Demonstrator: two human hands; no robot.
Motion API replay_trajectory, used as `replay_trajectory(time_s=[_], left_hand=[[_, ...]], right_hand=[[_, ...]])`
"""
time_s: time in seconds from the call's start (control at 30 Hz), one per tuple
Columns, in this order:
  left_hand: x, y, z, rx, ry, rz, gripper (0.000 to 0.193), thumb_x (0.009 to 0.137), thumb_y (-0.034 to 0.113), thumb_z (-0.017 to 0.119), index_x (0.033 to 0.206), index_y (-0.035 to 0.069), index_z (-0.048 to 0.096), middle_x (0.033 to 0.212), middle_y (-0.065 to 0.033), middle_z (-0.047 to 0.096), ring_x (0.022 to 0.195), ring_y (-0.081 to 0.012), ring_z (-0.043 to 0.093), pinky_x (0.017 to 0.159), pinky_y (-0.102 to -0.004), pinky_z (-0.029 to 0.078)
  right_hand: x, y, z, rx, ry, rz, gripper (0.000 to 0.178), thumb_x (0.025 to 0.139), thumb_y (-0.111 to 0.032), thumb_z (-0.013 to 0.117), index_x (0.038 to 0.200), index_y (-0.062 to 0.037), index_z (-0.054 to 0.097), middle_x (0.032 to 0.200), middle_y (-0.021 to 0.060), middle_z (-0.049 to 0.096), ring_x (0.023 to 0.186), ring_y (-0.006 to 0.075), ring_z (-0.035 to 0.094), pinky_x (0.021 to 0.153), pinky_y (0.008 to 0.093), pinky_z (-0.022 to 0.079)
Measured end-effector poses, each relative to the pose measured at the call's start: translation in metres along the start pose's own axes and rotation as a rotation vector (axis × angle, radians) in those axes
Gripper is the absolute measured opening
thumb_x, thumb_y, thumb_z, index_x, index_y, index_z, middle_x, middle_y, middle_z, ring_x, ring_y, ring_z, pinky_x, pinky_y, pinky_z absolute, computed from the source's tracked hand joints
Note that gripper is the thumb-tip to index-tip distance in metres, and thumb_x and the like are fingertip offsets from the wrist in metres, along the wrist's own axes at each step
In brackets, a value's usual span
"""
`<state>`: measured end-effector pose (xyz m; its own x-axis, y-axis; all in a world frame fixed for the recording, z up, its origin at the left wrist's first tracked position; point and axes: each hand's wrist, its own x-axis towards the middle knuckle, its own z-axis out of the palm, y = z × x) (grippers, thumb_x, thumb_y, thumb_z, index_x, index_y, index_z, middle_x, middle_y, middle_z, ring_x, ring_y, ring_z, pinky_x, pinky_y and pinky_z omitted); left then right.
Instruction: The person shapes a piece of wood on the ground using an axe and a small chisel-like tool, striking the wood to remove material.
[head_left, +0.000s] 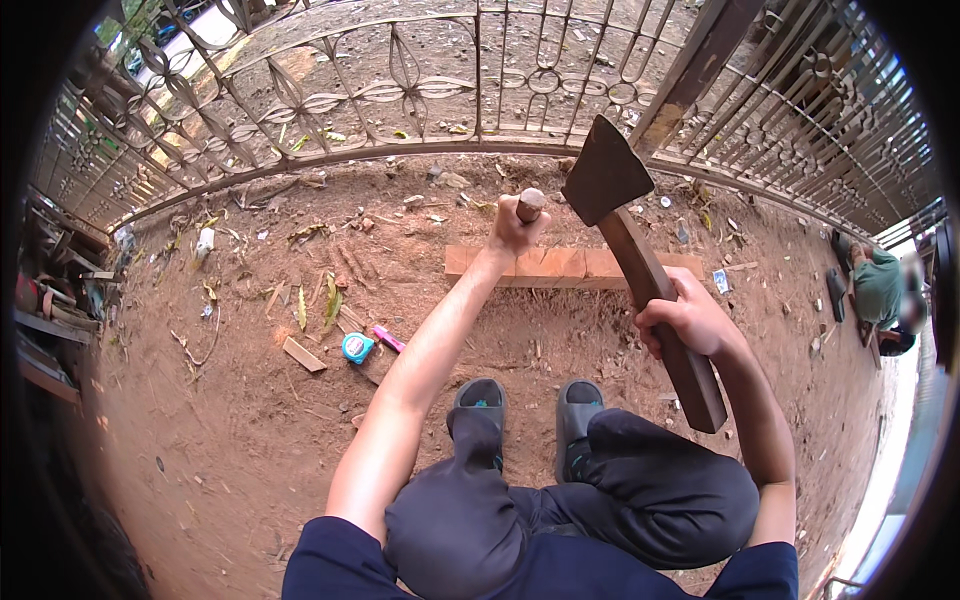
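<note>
My right hand (690,318) is wrapped round the thick wooden handle of a hatchet (608,172), raised with its dark, broad blade up and away from me. Ahead and to the left, my left hand (514,236) is closed round the upright handle of a chisel (531,205), whose blunt top sticks out above the fist. The chisel's lower end is hidden by the hand. Below both hands, a reddish-brown wooden beam (575,266) lies crosswise on the dirt; the left fist is over its left part. Whether the chisel touches the beam cannot be seen.
A turquoise tape measure (357,347), a pink marker-like stick (389,339) and a wood offcut (304,354) lie left of my feet. A metal fence (420,90) curves across the far side. A person in green (876,288) sits low at the far right.
</note>
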<state>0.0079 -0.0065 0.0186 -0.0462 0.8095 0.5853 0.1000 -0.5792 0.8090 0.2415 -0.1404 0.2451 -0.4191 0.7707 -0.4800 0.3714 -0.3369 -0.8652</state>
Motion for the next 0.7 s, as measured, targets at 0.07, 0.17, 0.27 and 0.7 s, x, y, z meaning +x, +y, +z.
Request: replay_trajectory(time_s=[0.07,0.17,0.27,0.7], left_hand=[[0.000,0.000,-0.003,0.025,-0.013,0.012,0.020,0.075,0.012,0.064,0.061,0.004,0.053,0.046,-0.0026,0.048,0.042,-0.0107,0.046,0.042,-0.0317,0.036],[0.000,0.002,-0.001,0.041,-0.034,0.021,0.020,0.075,0.012,0.064,0.061,0.004,0.053,0.046,-0.0021,0.048,0.041,-0.0107,0.045,0.042,-0.0313,0.035],[0.000,0.005,0.003,0.013,-0.027,-0.005,0.020,0.075,0.013,0.065,0.061,0.004,0.054,0.046,-0.0004,0.050,0.041,-0.0104,0.046,0.041,-0.0305,0.035],[-0.001,-0.006,-0.004,0.022,-0.050,-0.043,0.018,0.075,0.013,0.065,0.062,0.004,0.056,0.047,-0.0005,0.052,0.042,-0.0098,0.047,0.040,-0.0304,0.036]], right_hand=[[0.002,0.000,0.000,0.026,-0.008,0.000,0.020,0.077,-0.005,0.059,0.094,-0.0010,0.051,0.067,0.0062,0.056,0.053,0.0154,0.059,0.048,0.0317,0.050],[0.002,-0.002,0.001,0.025,-0.017,0.001,0.021,0.077,-0.005,0.058,0.096,-0.0011,0.050,0.067,0.0063,0.056,0.053,0.0151,0.058,0.048,0.0319,0.050],[0.001,-0.004,0.006,0.026,0.037,-0.012,0.017,0.075,-0.003,0.060,0.087,-0.0019,0.048,0.063,0.0072,0.054,0.049,0.0166,0.056,0.045,0.0323,0.050],[0.001,-0.073,0.005,-0.098,0.053,-0.147,0.020,0.075,-0.007,0.060,0.091,0.0020,0.053,0.066,0.0084,0.058,0.049,0.0161,0.058,0.044,0.0323,0.049]])
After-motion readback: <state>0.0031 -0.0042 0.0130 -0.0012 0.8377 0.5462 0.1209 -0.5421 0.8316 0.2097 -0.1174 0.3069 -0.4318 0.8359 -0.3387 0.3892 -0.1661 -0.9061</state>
